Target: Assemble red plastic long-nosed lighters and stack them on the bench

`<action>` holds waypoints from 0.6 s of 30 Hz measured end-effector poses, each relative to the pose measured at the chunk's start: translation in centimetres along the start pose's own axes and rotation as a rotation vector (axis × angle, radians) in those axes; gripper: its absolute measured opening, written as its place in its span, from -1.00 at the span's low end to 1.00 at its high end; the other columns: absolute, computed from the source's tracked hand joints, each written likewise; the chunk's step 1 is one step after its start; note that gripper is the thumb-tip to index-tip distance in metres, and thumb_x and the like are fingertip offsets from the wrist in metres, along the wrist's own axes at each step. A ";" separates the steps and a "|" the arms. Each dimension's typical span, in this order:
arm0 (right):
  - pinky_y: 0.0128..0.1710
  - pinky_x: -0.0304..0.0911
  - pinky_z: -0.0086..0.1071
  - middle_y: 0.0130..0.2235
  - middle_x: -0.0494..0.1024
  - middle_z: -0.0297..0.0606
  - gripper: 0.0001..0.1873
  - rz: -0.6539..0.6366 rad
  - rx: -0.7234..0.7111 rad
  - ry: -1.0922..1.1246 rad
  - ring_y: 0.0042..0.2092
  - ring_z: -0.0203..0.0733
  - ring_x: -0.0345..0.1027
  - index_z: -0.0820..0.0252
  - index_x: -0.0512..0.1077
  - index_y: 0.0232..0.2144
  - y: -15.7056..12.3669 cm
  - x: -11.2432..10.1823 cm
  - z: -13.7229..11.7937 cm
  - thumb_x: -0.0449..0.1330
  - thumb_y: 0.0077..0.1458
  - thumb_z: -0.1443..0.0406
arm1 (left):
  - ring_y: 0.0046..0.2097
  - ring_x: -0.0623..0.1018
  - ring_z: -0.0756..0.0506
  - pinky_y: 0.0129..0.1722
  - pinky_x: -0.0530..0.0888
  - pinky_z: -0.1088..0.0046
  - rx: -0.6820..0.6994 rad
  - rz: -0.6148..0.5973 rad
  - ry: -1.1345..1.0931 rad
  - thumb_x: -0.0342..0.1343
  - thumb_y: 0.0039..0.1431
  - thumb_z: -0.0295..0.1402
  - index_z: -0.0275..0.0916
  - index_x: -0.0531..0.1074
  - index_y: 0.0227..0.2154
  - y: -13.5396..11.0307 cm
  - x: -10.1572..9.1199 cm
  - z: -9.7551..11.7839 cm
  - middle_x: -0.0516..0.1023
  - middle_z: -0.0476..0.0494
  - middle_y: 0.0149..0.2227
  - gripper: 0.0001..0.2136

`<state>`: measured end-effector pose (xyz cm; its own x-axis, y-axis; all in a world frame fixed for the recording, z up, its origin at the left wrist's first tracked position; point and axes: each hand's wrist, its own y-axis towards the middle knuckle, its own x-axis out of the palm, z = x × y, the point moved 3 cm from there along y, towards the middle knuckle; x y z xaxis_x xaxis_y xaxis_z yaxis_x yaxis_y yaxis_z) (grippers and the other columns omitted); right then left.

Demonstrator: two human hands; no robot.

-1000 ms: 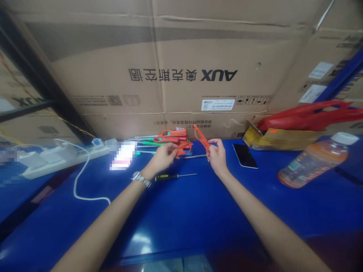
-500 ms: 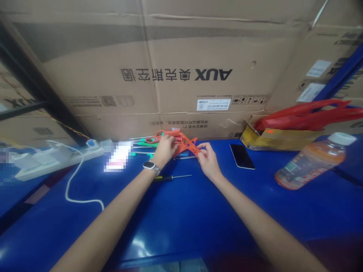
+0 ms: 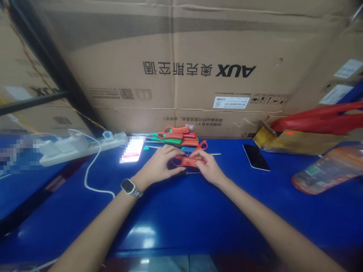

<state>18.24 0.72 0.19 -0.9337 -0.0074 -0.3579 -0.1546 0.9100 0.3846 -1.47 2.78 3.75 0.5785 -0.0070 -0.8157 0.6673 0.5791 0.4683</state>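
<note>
My right hand (image 3: 208, 166) pinches the right end of an orange lighter casing (image 3: 188, 162), held level above the blue table. My left hand (image 3: 160, 166), a watch (image 3: 132, 187) on its wrist, closes its fingers and thumb around the casing's left end. A second orange piece (image 3: 203, 145) sticks up behind my right fingers; whether it is joined to the casing I cannot tell. Just beyond lies a pile of long-nosed lighters, with an orange lighter (image 3: 172, 133) and a green lighter (image 3: 167, 141). A thin screwdriver shaft (image 3: 194, 173) shows below the casing, its handle hidden by my left hand.
A lit phone (image 3: 132, 150) and a white power strip (image 3: 82, 148) with plugs lie left. To the right are a dark phone (image 3: 256, 157), a yellow carton (image 3: 292, 141) with a red bag (image 3: 309, 117), and a drink bottle (image 3: 326, 170). A large cardboard box (image 3: 195, 37) stands behind.
Both hands have come nearer to me with the casing, away from the pile. The crossed orange pieces now lie more level between my hands. The view has shifted left.
</note>
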 end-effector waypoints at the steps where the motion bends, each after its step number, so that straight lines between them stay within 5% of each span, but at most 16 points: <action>1: -0.30 0.16 -0.39 -0.40 0.44 -0.38 -0.73 -0.015 0.002 -0.023 -0.37 -0.26 0.30 0.17 0.40 -0.30 0.1 0.3 -0.1 -0.02 -0.05 0.40 | 0.07 0.47 -0.22 0.12 0.37 0.13 -0.016 -0.031 -0.003 0.22 0.18 -0.15 -0.14 0.48 -0.04 -0.2 0.1 -0.3 0.55 -0.16 -0.02 -0.68; 5: -0.33 0.14 -0.39 -0.45 0.41 -0.40 -0.73 -0.051 0.041 -0.140 -0.41 -0.26 0.26 0.16 0.46 -0.23 0.3 0.2 -0.1 0.00 0.06 0.36 | -0.04 0.54 -0.17 0.01 0.45 0.25 -0.078 -0.103 -0.105 0.22 0.19 -0.19 -0.16 0.53 -0.10 -0.4 0.2 -1.6 0.58 -0.15 -0.10 -0.74; 10: -0.36 0.11 -0.37 -0.34 0.53 -0.33 -0.69 0.093 0.151 -0.578 -0.36 -0.21 0.35 0.07 0.50 -0.12 1.2 -3.5 0.7 0.02 0.18 0.33 | -0.11 0.55 -0.15 -0.06 0.50 0.29 -0.165 -0.072 -0.158 0.18 0.21 -0.18 -0.19 0.55 -0.13 -0.5 0.6 -3.3 0.57 -0.16 -0.12 -0.75; 18: -0.32 0.12 -0.39 -0.14 0.56 -0.27 -0.62 -0.193 -0.022 -0.919 -0.16 -0.15 0.42 0.02 0.49 0.01 2.5 -4.1 0.6 0.24 0.10 0.25 | -0.08 0.55 -0.19 -0.03 0.47 0.24 -0.181 -0.151 -0.134 0.15 0.23 -0.15 -0.20 0.55 -0.14 0.2 2.7 -3.8 0.59 -0.19 -0.13 -0.73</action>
<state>21.87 3.28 2.13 -0.2720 0.1814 -0.9450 -0.2946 0.9192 0.2613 -1.52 5.99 0.37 0.5439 -0.2047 -0.8138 0.6626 0.6998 0.2668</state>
